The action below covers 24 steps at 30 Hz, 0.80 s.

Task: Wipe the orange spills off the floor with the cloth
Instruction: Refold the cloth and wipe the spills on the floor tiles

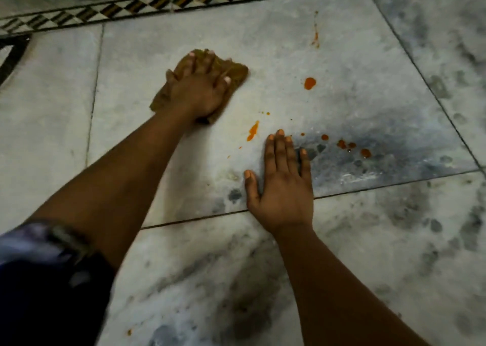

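My left hand [198, 82] presses flat, fingers straight and spread, on a brownish-yellow cloth [236, 73] lying on the marble floor [368, 61]. My right hand [282, 182] rests flat on the bare floor, fingers straight, holding nothing. Orange spills lie to the right of the cloth: a round drop [309, 83], a streak [253, 131] just left of my right fingertips, a row of drops [349, 145] to the right of them, and a thin trail [315, 36] farther away. One small orange speck [129, 332] sits near the bottom edge.
A patterned black-and-white tile border [147, 5] runs along the far side of the floor. Dark joints [394, 185] divide the grey-veined slabs. My dark sleeve [47, 280] fills the lower left corner.
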Each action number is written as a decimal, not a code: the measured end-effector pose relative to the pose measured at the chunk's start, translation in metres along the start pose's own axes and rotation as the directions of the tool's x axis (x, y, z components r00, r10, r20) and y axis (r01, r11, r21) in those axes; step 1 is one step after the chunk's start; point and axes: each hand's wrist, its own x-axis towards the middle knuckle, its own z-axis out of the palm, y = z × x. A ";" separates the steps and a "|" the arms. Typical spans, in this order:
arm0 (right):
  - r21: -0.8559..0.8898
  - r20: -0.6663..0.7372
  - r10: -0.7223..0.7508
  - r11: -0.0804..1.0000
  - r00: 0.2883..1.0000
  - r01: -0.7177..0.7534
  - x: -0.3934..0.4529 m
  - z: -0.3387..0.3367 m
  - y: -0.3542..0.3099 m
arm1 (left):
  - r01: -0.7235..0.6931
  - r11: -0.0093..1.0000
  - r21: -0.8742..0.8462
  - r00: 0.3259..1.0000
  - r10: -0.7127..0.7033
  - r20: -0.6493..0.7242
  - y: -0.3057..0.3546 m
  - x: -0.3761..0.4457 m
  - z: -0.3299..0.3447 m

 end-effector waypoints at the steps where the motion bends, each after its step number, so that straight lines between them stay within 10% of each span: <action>1: -0.002 0.002 -0.001 1.000 1.000 0.001 -0.001 0.000 0.000 | 0.021 0.999 -0.028 1.000 -0.020 0.012 0.011 0.006 -0.002; 7: -0.014 0.049 -0.038 0.999 0.998 0.038 -0.002 -0.002 -0.001 | -0.156 0.988 0.019 0.986 0.154 0.059 0.031 -0.052 0.013; 13: -0.007 0.113 -0.038 0.999 0.993 0.039 -0.002 -0.005 0.006 | 0.205 0.976 -0.072 0.979 -0.204 0.022 -0.002 -0.083 0.014; 19: 0.321 -0.056 -0.017 0.946 0.998 0.034 -0.013 -0.039 0.050 | 0.046 0.996 -0.070 0.999 -0.045 0.014 0.041 -0.162 0.028; 24: 0.022 -0.058 0.128 0.992 0.990 -0.127 -0.034 -0.072 0.155 | 0.120 0.993 0.011 0.980 -0.116 -0.162 0.023 -0.185 0.030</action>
